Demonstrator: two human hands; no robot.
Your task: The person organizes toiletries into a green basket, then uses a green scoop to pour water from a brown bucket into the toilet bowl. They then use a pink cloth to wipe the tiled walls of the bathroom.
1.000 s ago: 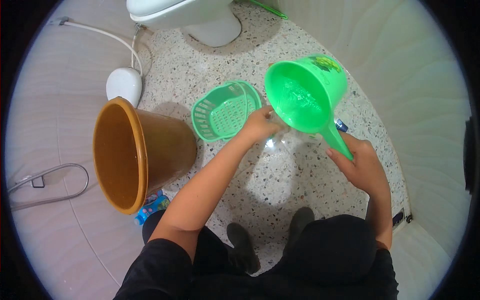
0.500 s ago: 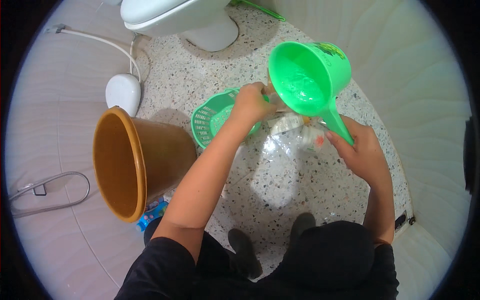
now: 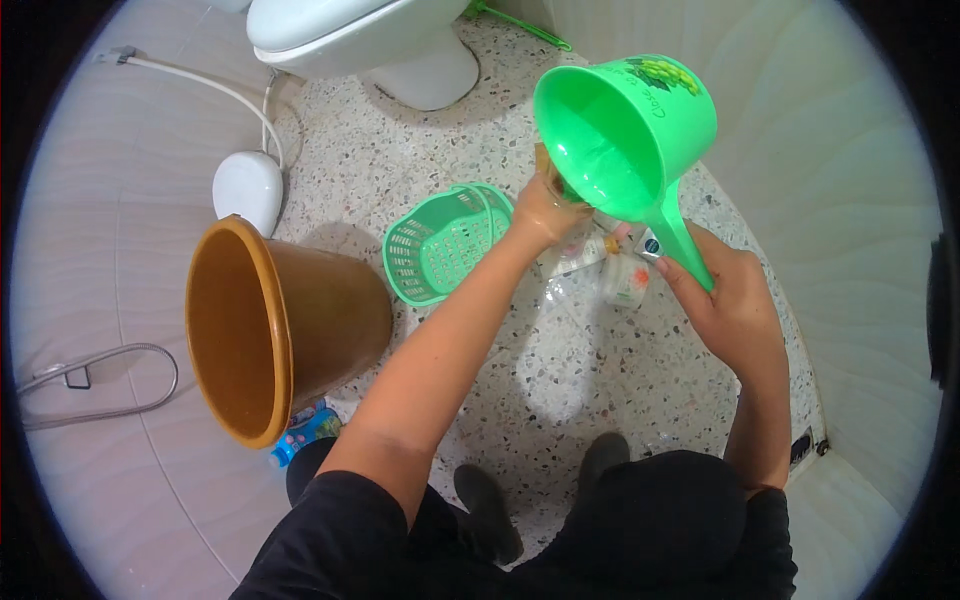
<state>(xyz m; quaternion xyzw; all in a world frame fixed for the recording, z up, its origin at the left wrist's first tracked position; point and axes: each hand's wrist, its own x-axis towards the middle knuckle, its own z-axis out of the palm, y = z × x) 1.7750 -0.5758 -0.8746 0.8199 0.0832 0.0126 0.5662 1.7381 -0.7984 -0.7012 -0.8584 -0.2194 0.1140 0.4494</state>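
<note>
My right hand (image 3: pixel 728 300) is closed around the handle of a green water dipper (image 3: pixel 690 120), which is tilted with its mouth toward the left and has some water inside. Just beneath the dipper's rim is my left hand (image 3: pixel 553 212), its fingers curled and partly hidden by the dipper. A brownish thing (image 3: pixel 544 160) shows at those fingers, but its kind is unclear. On the wet floor below lie a white bottle (image 3: pixel 578 262) with an orange cap and a white container (image 3: pixel 627 282) with a red mark. A green plastic basket (image 3: pixel 410 245) stands left of my left hand.
A large brown bucket (image 3: pixel 335 310) stands at left, with a blue package (image 3: pixel 312 432) behind its base. The white toilet (image 3: pixel 420 70) is at the far side, near a green brush handle (image 3: pixel 525 28). A hose (image 3: pixel 165 390) hangs on the left wall.
My left hand has moved right, away from the basket and closer under the dipper. The dipper has tipped further, and water that showed inside it is now lower.
</note>
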